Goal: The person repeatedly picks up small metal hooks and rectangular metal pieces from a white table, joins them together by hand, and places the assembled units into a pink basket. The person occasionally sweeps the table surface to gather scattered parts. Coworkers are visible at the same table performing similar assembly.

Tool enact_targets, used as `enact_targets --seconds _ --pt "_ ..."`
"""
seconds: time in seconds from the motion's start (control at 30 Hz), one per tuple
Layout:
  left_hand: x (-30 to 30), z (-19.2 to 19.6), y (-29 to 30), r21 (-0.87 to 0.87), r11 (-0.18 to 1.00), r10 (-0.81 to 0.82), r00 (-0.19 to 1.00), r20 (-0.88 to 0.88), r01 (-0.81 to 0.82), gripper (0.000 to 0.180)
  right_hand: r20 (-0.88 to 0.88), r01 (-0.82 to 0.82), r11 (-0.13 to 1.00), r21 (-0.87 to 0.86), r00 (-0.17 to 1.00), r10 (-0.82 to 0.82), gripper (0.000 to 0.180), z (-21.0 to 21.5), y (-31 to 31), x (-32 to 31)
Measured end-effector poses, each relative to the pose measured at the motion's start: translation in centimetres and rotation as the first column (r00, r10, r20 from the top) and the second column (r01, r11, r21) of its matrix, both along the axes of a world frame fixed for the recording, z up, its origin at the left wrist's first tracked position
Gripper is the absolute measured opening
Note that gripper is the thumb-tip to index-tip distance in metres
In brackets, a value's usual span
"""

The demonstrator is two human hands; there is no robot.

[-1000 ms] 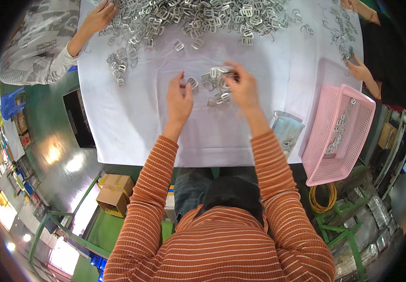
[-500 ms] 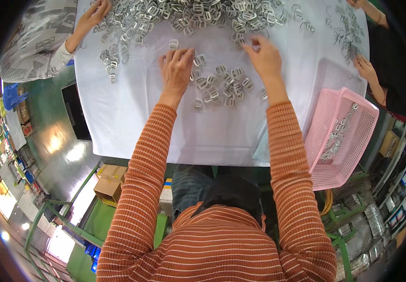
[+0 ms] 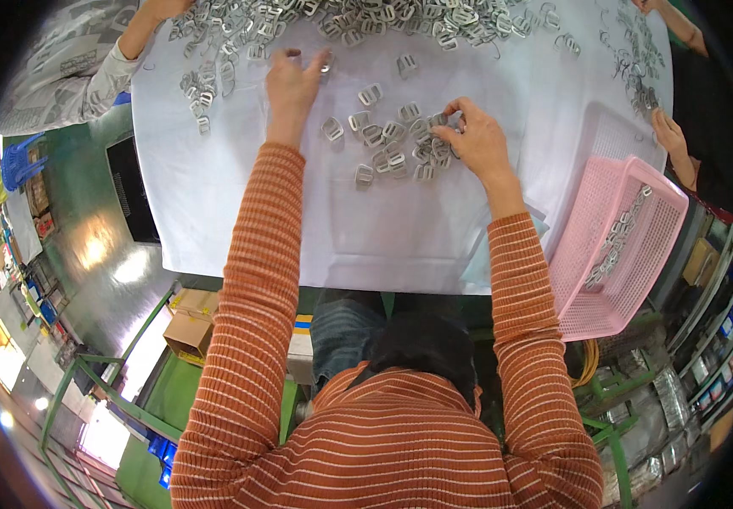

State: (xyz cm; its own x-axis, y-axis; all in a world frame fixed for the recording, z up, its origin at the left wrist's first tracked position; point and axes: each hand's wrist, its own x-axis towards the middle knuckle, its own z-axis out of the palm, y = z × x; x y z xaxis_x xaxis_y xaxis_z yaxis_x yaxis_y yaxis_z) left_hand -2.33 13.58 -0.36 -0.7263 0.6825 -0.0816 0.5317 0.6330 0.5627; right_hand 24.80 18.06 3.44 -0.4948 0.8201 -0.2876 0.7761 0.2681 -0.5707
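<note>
Loose silver metal slide buckles (image 3: 392, 131) lie in a small cluster on the white-covered table, with a few strays apart from it. At the cluster's right side my right hand (image 3: 481, 144) pinches a buckle (image 3: 439, 120) between thumb and fingers. My left hand (image 3: 292, 92) is farther forward, near the front of the big buckle heap (image 3: 375, 17). Its thumb and fingers are spread apart, and a single buckle (image 3: 326, 64) lies against the thumb tip, partly covered. A lone buckle (image 3: 406, 64) sits between the heap and the cluster.
A pink perforated basket (image 3: 578, 246) holding some buckles stands at the table's right edge. Light-blue sheet material (image 3: 489, 267) lies by my right forearm. A co-worker's sleeve (image 3: 107, 85) is at left; another co-worker's hand (image 3: 670, 136) is at right, near more small metal pieces (image 3: 638, 64).
My left hand has moved forward and slightly left, off the cluster's edge to the heap. My right hand has come back from the heap to the cluster. A few buckles have shifted.
</note>
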Motion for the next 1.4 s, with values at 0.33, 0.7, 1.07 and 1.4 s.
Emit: enact_targets --seconds 0.33,0.7,1.07,1.4 --pt "-0.5 2.7 -3.2 0.306 0.951 -0.307 0.253 0.918 0.043 0.023 -0.416 -0.063 0.415 -0.908 0.27 -0.868 0.009 2.7 -1.5 4.6" --pt "6.2 1.9 -2.0 -0.006 0.896 -0.443 0.896 0.016 0.443 0.033 -0.111 0.12 0.992 -0.024 0.986 -0.122 0.023 -0.3 -1.6 1.5" --pt "5.7 5.0 -3.9 0.25 0.967 -0.254 0.141 0.957 0.048 0.024 -0.037 0.598 0.763 0.246 0.792 -0.609 0.024 -1.3 -0.6 4.3" --pt "9.9 3.7 -2.1 -0.011 0.861 -0.454 0.779 0.432 0.508 0.023 -0.322 0.413 0.813 -0.409 0.769 -0.553 0.023 -2.3 0.9 3.0"
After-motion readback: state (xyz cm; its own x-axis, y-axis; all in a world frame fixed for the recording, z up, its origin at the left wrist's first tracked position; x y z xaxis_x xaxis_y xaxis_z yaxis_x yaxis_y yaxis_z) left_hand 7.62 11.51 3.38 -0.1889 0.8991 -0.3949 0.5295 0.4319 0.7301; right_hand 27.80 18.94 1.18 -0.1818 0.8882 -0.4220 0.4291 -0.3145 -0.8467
